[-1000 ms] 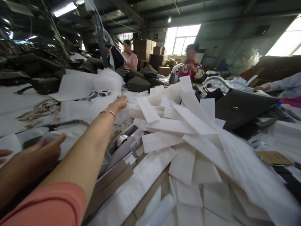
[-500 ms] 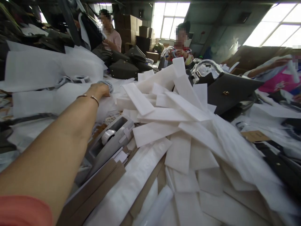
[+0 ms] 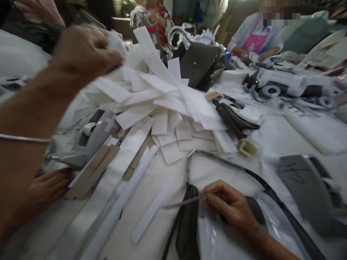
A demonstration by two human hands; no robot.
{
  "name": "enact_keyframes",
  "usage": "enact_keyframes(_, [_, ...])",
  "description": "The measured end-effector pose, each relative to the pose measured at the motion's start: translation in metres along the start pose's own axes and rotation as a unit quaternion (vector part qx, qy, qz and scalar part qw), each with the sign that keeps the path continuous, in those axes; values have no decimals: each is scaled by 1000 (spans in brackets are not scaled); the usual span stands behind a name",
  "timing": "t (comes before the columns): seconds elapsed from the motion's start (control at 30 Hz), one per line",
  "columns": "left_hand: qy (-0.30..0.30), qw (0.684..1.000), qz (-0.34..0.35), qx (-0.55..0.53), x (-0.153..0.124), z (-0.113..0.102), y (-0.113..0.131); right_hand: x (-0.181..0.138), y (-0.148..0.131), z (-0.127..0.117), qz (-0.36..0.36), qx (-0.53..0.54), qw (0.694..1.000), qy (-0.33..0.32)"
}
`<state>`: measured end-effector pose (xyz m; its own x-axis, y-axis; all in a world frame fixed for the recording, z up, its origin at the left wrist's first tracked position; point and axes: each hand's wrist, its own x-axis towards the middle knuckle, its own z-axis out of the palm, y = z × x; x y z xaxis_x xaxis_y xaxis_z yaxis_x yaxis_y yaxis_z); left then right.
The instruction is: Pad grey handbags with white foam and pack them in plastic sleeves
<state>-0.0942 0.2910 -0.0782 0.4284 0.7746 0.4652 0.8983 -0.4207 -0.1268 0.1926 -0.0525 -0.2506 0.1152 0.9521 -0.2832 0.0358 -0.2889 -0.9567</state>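
My left hand, with a thin bracelet on its wrist, is raised at upper left and blurred. Its fingers are closed on a pale, plastic-looking thing whose kind I cannot make out. Low at the right, my right hand pinches a thin grey strap. This strap crosses a dark bag piece, which lies beside clear plastic. A long black bag strap curves around behind my right hand.
Loose white foam strips pile up mid-table. Tape dispensers stand right and left, near brown cardboard strips. Another hand, apparently a co-worker's, rests at lower left. A person in a pink apron works across the table.
My left hand has come back and up from the far left of the pile, holding something. The view has swung right and down, bringing my right hand with the thin strap into sight.
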Motion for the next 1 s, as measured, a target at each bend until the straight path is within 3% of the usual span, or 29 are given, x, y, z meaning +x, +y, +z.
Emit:
enact_keyframes(0.03, [10,995,25,-92,-15,-9,43,1,-2,1,-18,5,1000,-3])
enact_keyframes(0.13, [-117,965,53,-226,-74,-20,162,-8,-8,3,-87,14,996,9])
enact_keyframes(0.2, [-169,948,59,-261,-111,-14,219,-22,-15,0,-142,2,990,1])
enact_keyframes(0.27, [-204,934,46,-289,-137,-4,251,-37,-23,-8,-200,-45,978,-32])
enact_keyframes(0.37, [-234,924,72,-294,-151,7,263,-58,-31,-26,-274,-137,949,-77])
enact_keyframes(0.43, [-226,929,92,-278,-151,10,263,-65,-29,-39,-286,-162,942,-74])
enact_keyframes(0.57, [-220,916,192,-276,-150,18,274,-67,-12,-53,-208,-101,970,-71])
enact_keyframes(0.7, [-237,898,284,-239,-162,29,299,-68,-1,-53,-154,-82,974,-147])
enact_keyframes(0.8, [-249,911,267,-189,-171,34,306,-74,0,-53,-163,-95,967,-171])
enact_keyframes(1.0, [-265,948,148,-96,-187,33,296,-95,5,-58,-150,-60,962,-218])
